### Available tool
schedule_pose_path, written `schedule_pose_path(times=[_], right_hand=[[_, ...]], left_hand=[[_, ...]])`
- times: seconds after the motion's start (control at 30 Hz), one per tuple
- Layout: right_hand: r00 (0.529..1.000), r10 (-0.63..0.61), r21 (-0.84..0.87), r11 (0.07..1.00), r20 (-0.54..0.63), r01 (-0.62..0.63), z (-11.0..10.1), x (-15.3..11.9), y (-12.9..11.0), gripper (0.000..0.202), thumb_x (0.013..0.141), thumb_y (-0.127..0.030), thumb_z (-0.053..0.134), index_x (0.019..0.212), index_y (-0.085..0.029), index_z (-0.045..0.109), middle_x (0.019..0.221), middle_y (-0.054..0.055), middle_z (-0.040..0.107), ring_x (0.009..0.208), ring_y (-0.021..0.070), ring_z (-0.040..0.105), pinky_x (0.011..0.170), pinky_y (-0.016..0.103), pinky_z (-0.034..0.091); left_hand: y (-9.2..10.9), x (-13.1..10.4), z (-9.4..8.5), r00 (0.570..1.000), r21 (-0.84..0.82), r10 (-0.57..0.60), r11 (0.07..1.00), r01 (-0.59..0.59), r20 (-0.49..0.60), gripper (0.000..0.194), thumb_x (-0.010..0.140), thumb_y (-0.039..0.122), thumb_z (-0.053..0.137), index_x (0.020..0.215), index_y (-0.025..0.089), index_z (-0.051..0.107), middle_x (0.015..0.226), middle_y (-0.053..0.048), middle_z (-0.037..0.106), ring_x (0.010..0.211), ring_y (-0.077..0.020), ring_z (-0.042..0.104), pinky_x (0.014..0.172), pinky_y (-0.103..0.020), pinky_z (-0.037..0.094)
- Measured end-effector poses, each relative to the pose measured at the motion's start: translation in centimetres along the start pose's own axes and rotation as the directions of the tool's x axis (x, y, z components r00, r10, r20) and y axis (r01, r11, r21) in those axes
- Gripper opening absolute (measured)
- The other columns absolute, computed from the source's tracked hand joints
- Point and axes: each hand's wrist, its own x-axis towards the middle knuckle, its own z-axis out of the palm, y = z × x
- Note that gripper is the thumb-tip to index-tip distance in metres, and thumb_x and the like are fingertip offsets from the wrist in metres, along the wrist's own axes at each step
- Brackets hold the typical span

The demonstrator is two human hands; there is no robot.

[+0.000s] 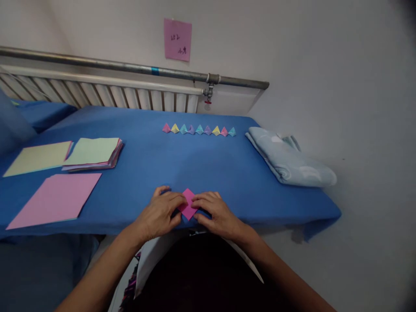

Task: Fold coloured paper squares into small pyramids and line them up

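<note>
Magenta paper (pixel 187 209), a small square set cornerwise, lies at the near edge of the blue cloth (pixel 139 173), between the two hands. Left hand (pixel 161 213): fingers bent together, tips over the paper's left corner, thumb apart toward the near side. Right hand (pixel 217 214): mirrored, fingertips over the right corner, thumb reaching toward the lower right edge. Whether either hand truly pinches the sheet or only presses it down cannot be told; the undersides are out of sight. Handling, judged: very light, thin and pliable, stiffer if folded into layers; it should crease readily, may skid over the cloth under uneven pressure, and could tear or wrinkle if pulled hard. The cloth probably gives a softer backing than a bare board. Best hold: flat fingertips near the opposite side corners, or finger and thumb on one edge, leaving the middle free. Obscured: both side corners, under the fingers; number of layers and any fold lines, too small to read. The row of folded paper pieces (pixel 199 129) lies well apart, toward the radiator (pixel 143 97); their inner folds are indistinct. Both forearms run out of view below.
</note>
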Motion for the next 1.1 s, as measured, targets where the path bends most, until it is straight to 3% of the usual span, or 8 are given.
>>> schedule_pose_path(times=[0.77, 0.9, 1.1], right_hand=[[0.997, -0.015, 0.056, 0.998, -0.074, 0.020, 0.6, 0.1, 1.0, 0.018, 0.091, -0.023, 0.048, 0.101, -0.022, 0.063, 0.106, 0.006, 0.066, 0.096, 0.0192, 0.057, 0.084, 0.035, 0.035], [0.996, 0.002, 0.035, 0.999, -0.092, 0.001, 0.7, 0.1, 0.8, 0.017, 0.085, -0.026, 0.059, 0.101, -0.022, 0.063, 0.110, 0.006, 0.064, 0.097, 0.0195, 0.056, 0.085, 0.035, 0.036], [0.994, -0.015, -0.024, 1.000, -0.112, 0.012, 1.1, 0.1, 1.0, 0.017, 0.084, -0.014, 0.055, 0.098, -0.020, 0.064, 0.110, 0.006, 0.064, 0.096, 0.0190, 0.056, 0.085, 0.035, 0.037]], left_hand=[[-1.2, 0.6, 0.2, 0.997, -0.129, -0.066, 0.990, 0.062, -0.028, 0.020, 0.090, 0.027, 0.043, 0.095, 0.025, 0.063, 0.096, 0.000, 0.071, 0.091, -0.0157, 0.062, 0.103, -0.042, 0.026], [-1.2, 0.7, 0.3, 0.995, -0.141, -0.094, 0.986, 0.088, -0.039, 0.021, 0.091, 0.028, 0.041, 0.095, 0.025, 0.062, 0.098, 0.000, 0.070, 0.091, -0.0159, 0.062, 0.103, -0.043, 0.026], [-1.2, 0.2, 0.6, 0.993, -0.109, -0.064, 0.993, 0.053, -0.097, 0.017, 0.086, 0.021, 0.048, 0.098, 0.024, 0.060, 0.102, -0.001, 0.069, 0.098, -0.0166, 0.060, 0.101, -0.042, 0.030]])
